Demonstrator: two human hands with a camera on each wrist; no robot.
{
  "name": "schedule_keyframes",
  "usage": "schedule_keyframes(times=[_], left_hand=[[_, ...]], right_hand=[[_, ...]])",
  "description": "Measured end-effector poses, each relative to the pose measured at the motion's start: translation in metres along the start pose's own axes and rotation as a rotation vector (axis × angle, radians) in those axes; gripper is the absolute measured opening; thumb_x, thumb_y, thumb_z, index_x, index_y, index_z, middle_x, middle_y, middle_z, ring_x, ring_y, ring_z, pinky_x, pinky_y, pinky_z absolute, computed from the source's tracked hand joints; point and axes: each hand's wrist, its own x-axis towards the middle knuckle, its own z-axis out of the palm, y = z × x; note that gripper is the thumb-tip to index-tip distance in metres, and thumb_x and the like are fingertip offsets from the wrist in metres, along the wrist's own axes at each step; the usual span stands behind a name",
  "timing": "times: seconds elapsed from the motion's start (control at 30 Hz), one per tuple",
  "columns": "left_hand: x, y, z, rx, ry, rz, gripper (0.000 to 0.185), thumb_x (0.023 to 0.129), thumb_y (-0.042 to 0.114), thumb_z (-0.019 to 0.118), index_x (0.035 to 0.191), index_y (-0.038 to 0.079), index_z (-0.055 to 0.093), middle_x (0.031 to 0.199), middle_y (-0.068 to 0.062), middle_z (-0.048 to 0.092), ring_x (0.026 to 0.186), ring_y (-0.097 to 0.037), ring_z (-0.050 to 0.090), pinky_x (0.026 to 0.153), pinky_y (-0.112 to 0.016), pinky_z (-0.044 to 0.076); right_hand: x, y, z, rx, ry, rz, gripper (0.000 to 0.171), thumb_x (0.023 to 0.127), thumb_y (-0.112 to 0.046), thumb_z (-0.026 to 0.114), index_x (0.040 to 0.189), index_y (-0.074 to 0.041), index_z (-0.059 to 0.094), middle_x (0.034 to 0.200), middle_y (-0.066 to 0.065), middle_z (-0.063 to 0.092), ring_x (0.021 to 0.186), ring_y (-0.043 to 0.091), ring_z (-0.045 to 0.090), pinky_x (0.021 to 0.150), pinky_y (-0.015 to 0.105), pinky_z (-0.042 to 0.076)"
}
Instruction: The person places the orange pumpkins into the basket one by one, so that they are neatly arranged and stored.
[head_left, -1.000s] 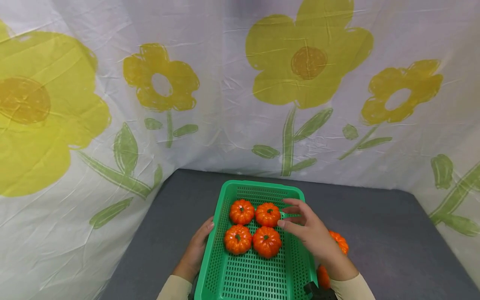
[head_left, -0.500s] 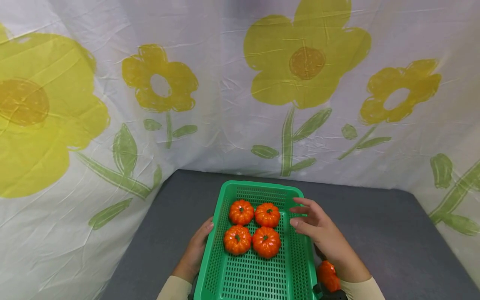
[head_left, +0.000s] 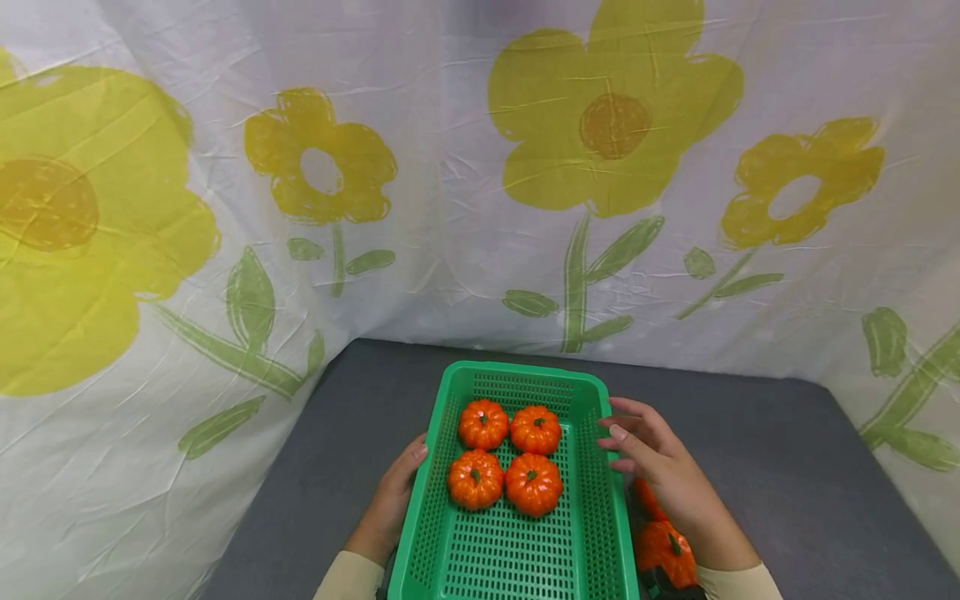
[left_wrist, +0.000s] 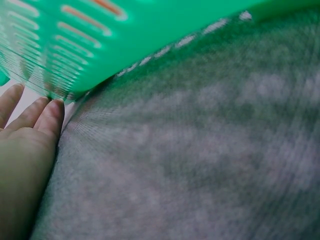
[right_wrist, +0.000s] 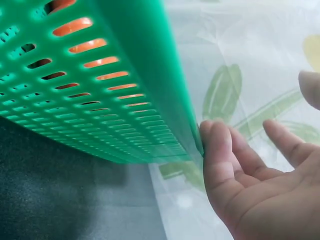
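Note:
A green perforated basket holds several small orange pumpkins with green stems, grouped in its middle and far part. My left hand rests against the basket's left side, fingertips at the rim. In the left wrist view, its fairly straight fingers lie at the slotted wall. My right hand is at the basket's right rim, fingers loosely bent and thumb spread away. In the right wrist view, its fingertips meet the rim's outer edge, and nothing is in the palm.
Outside the basket, under my right wrist, lies an orange pumpkin, with another orange piece partly hidden behind it. The dark grey tabletop extends right and left. A white cloth with yellow flowers hangs behind the table.
My right hand has moved right, from over the basket's inside beside the pumpkins to its right rim. More of the pumpkin outside now shows. The left hand and basket have stayed put.

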Motion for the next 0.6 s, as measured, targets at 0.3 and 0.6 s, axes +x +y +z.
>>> schedule_keyframes(times=[0.3, 0.6], left_hand=[[0.0, -0.001, -0.002, 0.001, 0.01, -0.009, 0.064, 0.119, 0.039, 0.034, 0.173, 0.006, 0.022, 0.171, -0.025, 0.028, 0.143, -0.029, 0.05, 0.111, -0.045, 0.048], [0.0, 0.0, -0.003, -0.009, 0.004, -0.027, 0.067, 0.119, 0.041, 0.034, 0.173, 0.006, 0.018, 0.17, -0.027, 0.027, 0.141, -0.028, 0.052, 0.11, -0.046, 0.049]], right_hand=[[-0.002, 0.007, -0.008, -0.034, 0.041, -0.019, 0.059, 0.116, -0.033, 0.059, 0.166, -0.013, 0.036, 0.158, 0.022, 0.044, 0.134, 0.042, 0.053, 0.099, 0.047, 0.054], [-0.014, 0.021, -0.034, -0.094, 0.1, -0.004, 0.06, 0.116, -0.033, 0.058, 0.168, -0.013, 0.034, 0.161, 0.022, 0.042, 0.133, 0.027, 0.055, 0.095, 0.041, 0.055]])
